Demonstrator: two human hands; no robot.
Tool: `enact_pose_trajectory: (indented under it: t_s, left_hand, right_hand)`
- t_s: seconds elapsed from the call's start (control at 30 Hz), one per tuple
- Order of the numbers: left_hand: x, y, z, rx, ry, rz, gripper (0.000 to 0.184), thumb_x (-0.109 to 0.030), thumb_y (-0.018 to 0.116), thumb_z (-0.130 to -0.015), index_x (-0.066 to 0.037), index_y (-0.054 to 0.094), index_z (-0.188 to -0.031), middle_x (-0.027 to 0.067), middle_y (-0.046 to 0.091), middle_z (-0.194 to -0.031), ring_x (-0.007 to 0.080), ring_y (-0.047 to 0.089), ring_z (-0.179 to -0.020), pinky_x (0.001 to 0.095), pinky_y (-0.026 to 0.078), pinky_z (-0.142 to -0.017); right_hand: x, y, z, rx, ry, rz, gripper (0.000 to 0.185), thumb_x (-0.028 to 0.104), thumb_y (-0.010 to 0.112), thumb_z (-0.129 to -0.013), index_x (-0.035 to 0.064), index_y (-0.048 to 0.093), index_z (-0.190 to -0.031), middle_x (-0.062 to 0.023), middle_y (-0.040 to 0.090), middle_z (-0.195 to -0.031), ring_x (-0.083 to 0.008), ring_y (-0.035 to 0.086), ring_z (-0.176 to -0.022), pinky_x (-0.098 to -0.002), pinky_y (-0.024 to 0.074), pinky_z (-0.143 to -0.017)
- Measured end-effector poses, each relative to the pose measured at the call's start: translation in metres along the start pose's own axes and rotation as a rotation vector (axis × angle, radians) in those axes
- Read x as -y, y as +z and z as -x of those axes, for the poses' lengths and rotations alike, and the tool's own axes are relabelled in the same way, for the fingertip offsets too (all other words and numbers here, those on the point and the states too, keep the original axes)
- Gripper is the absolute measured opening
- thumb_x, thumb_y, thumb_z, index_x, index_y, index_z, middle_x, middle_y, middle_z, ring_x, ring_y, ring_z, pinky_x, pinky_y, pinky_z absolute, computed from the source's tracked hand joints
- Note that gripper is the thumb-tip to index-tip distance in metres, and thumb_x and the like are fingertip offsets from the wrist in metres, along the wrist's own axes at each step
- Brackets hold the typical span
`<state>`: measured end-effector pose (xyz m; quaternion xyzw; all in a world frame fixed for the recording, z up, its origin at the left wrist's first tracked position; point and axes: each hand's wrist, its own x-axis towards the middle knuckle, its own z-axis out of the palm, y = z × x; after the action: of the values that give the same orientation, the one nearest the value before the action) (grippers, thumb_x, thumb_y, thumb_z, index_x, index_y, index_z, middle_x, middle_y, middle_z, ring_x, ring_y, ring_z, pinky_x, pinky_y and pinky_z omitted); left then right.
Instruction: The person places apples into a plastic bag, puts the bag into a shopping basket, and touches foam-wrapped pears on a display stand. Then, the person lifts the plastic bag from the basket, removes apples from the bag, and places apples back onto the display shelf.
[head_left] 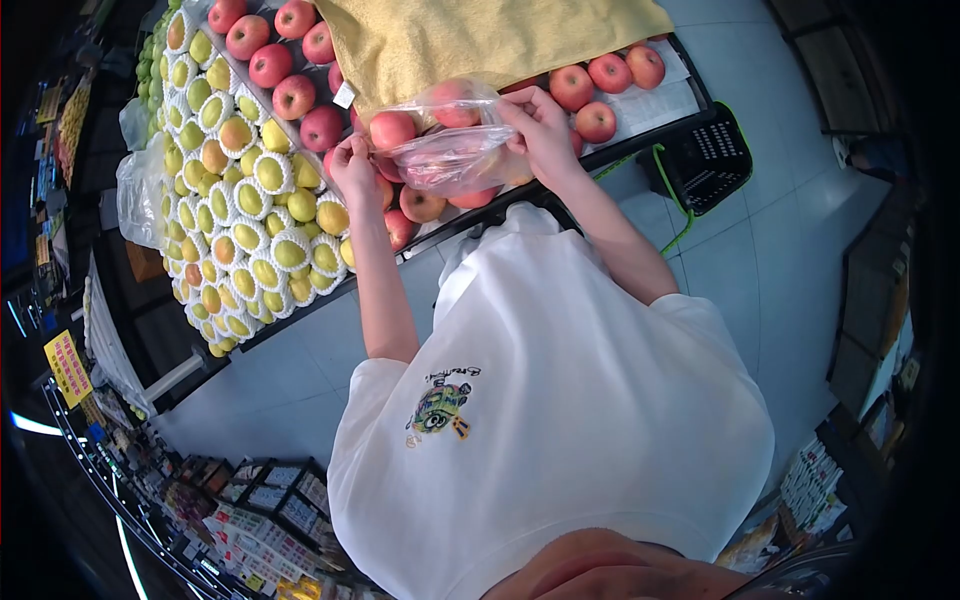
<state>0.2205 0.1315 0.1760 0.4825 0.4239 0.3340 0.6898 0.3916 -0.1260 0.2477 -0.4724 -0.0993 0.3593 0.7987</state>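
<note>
A clear plastic bag point(440, 155) is stretched between my two hands above the apple display. My left hand point(354, 170) pinches the bag's left edge, its fingers closed. On the other side, my right hand point(540, 125) grips the right edge, fingers bent around the film. Red apples show through and around the bag, such as one apple point(392, 130) close to my left hand; I cannot tell which lie inside it and which lie behind. A yellow cloth point(480, 45) covers part of the apples just beyond the bag.
Left of the apples, yellow-green pears point(245, 235) in white foam nets fill the display. A black shopping basket point(708, 160) with a green edge stands at the right of the stand. Plastic bags point(140, 195) hang at the far left. Shelves point(270, 500) stand lower left.
</note>
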Motion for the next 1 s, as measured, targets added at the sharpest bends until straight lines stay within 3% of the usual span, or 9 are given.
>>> enact_pose_trajectory:
  t_s: [0.1, 0.27, 0.33, 0.43, 0.53, 0.63, 0.8, 0.9, 1.0]
  left_hand:
    - [-0.02, 0.016, 0.015, -0.023, 0.049, 0.194, 0.016, -0.012, 0.054, -0.107, 0.0, 0.064, -0.108, 0.0093, 0.068, -0.1, 0.0163, 0.063, -0.083, 0.0299, 0.054, -0.076]
    - [-0.065, 0.033, 0.035, 0.124, -0.026, 0.31, 0.013, -0.013, 0.054, -0.107, -0.003, 0.061, -0.111, 0.0055, 0.065, -0.099, 0.0151, 0.062, -0.089, 0.0345, 0.053, -0.085]
    - [-0.068, 0.024, 0.028, 0.482, -0.107, 0.524, 0.012, -0.01, 0.055, -0.105, -0.002, 0.061, -0.111, 0.0059, 0.066, -0.104, 0.0152, 0.062, -0.09, 0.033, 0.053, -0.083]
    - [-0.082, 0.032, 0.038, 0.575, -0.135, 0.644, 0.024, -0.01, 0.053, -0.105, 0.001, 0.058, -0.125, 0.0113, 0.068, -0.112, 0.0212, 0.067, -0.101, 0.0345, 0.055, -0.088]
    - [-0.098, 0.044, 0.059, 0.42, -0.177, 0.682, 0.029, -0.01, 0.052, -0.105, 0.002, 0.056, -0.131, 0.0149, 0.068, -0.12, 0.0236, 0.068, -0.106, 0.0373, 0.059, -0.087]
    - [-0.105, 0.042, 0.061, 0.519, -0.204, 0.807, 0.03, -0.01, 0.049, -0.106, 0.004, 0.055, -0.132, 0.0187, 0.065, -0.129, 0.0293, 0.067, -0.113, 0.0421, 0.062, -0.086]
    - [-0.116, 0.044, 0.07, 0.564, -0.282, 1.006, 0.03, -0.01, 0.048, -0.106, 0.003, 0.054, -0.132, 0.0175, 0.064, -0.126, 0.0326, 0.065, -0.113, 0.0508, 0.06, -0.091]
    - [-0.129, 0.05, 0.079, 0.5, -0.302, 1.12, 0.022, -0.008, 0.047, -0.106, 0.003, 0.054, -0.124, 0.012, 0.061, -0.112, 0.0253, 0.062, -0.1, 0.0439, 0.057, -0.09]
    - [-0.142, 0.058, 0.089, 0.787, -0.411, 1.416, 0.015, -0.004, 0.046, -0.105, 0.003, 0.052, -0.116, 0.0064, 0.052, -0.098, 0.018, 0.051, -0.086, 0.036, 0.05, -0.082]
  right_hand:
    - [0.002, -0.001, 0.001, 0.028, 0.006, -0.117, 0.011, 0.013, 0.066, -0.101, 0.0057, 0.058, -0.105, 0.0004, 0.058, -0.087, -0.005, 0.052, -0.062, -0.0209, 0.0359, -0.05]
    - [0.009, 0.001, 0.001, 0.049, 0.039, -0.184, 0.012, 0.014, 0.065, -0.102, 0.0067, 0.056, -0.106, -0.0012, 0.058, -0.092, -0.0081, 0.054, -0.063, -0.0238, 0.0388, -0.052]
    - [0.012, 0.002, 0.001, 0.069, 0.039, -0.204, 0.012, 0.014, 0.064, -0.103, 0.0071, 0.055, -0.106, -0.0012, 0.058, -0.093, -0.0087, 0.054, -0.064, -0.0247, 0.0398, -0.053]
    - [0.021, 0.002, 0.001, 0.094, 0.013, -0.236, 0.011, 0.015, 0.062, -0.104, 0.0081, 0.054, -0.107, -0.0008, 0.056, -0.094, -0.0096, 0.054, -0.068, -0.0265, 0.0413, -0.057]
    - [0.029, 0.006, 0.0, 0.124, 0.027, -0.253, 0.011, 0.016, 0.06, -0.105, 0.0097, 0.052, -0.11, 0.0, 0.054, -0.093, -0.0106, 0.055, -0.071, -0.0275, 0.0416, -0.06]
    - [0.036, 0.008, 0.003, 0.127, 0.047, -0.316, 0.011, 0.018, 0.058, -0.107, 0.0118, 0.051, -0.112, 0.0012, 0.053, -0.092, -0.0106, 0.054, -0.072, -0.0269, 0.0407, -0.061]
    - [0.052, 0.017, 0.011, 0.204, 0.106, -0.397, 0.012, 0.02, 0.058, -0.107, 0.013, 0.05, -0.113, 0.0017, 0.055, -0.092, -0.0108, 0.055, -0.069, -0.0286, 0.0394, -0.058]
    - [0.063, 0.019, 0.013, 0.272, 0.112, -0.452, 0.012, 0.019, 0.058, -0.106, 0.0141, 0.051, -0.114, 0.002, 0.055, -0.089, -0.0095, 0.054, -0.068, -0.0264, 0.0368, -0.056]
    - [0.073, 0.02, 0.014, 0.351, 0.101, -0.495, 0.013, 0.02, 0.058, -0.106, 0.0145, 0.052, -0.116, 0.0019, 0.055, -0.086, -0.0085, 0.052, -0.066, -0.0239, 0.0348, -0.052]
